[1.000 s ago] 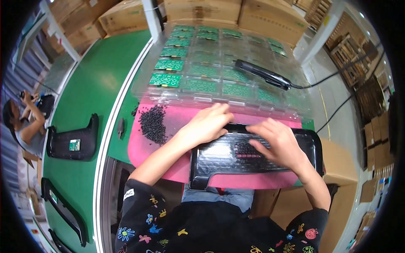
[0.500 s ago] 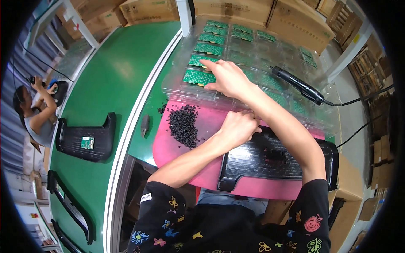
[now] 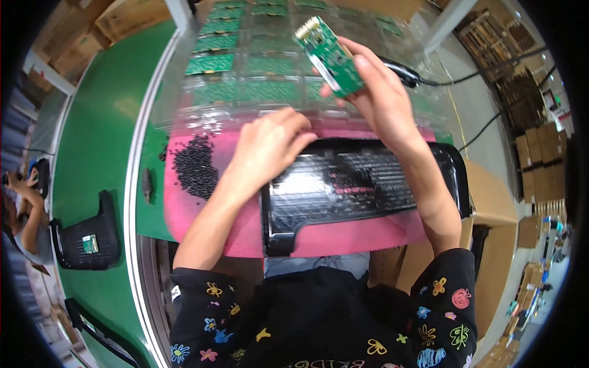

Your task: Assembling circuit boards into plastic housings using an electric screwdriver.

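Now that the clear tray [image 3: 208, 115] is missing its front-left top board, I read the green circuit board [image 3: 329, 56] as just lifted: right hand [image 3: 385, 101] has it pinched between thumb and fingers, tilted above the tray. Left hand [image 3: 267, 144] is half-curled at the far edge of the black shell [image 3: 313, 193], can't tell if gripping. Pick looks done; board and shell remain apart.

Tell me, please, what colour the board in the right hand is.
The board is green, seen best in the head view.
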The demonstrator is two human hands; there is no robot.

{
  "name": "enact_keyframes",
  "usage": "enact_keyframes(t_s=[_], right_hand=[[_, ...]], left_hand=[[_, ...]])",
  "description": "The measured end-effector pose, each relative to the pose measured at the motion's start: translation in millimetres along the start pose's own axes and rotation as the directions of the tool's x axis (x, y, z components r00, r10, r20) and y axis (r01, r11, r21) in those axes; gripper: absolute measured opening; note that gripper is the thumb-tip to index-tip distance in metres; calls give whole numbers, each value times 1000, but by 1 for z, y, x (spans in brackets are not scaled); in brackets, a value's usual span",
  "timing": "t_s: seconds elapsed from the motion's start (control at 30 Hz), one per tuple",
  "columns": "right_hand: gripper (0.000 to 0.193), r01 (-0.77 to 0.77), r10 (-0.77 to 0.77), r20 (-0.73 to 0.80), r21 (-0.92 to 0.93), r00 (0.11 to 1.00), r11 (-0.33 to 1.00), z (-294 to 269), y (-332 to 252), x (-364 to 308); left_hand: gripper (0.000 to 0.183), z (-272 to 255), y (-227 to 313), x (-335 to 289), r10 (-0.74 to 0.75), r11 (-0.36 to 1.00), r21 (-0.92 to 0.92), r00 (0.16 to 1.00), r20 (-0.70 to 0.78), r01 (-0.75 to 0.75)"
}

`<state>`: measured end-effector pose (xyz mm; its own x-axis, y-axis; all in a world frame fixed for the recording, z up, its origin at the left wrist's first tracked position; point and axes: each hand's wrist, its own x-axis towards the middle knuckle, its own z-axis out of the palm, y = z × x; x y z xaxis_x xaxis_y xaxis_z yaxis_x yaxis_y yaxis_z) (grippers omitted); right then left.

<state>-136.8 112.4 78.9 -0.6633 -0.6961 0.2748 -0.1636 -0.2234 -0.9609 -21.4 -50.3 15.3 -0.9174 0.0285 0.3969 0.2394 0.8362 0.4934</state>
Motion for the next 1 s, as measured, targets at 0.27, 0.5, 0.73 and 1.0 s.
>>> enact_keyframes(t_s=[0.27,0.5,0.73,1.0], right_hand=[[40,-462,459,89,10,884,887,-55,-2,-95],[46,-429,427,57,29,903,903,-57,13,-120],[69,-226,225,-53,-421,973,878,-78,13,-137],[54,1,80,102,-626,992,780,-92,39,-144]], left_hand=[[59,10,23,11,376,903,-146,909,-180,-403],[55,12,28,8,397,902,-164,916,-46,-399],[53,17,18,10,318,911,-267,947,-34,-315],[51,19,25,10,92,935,-350,910,404,61]])
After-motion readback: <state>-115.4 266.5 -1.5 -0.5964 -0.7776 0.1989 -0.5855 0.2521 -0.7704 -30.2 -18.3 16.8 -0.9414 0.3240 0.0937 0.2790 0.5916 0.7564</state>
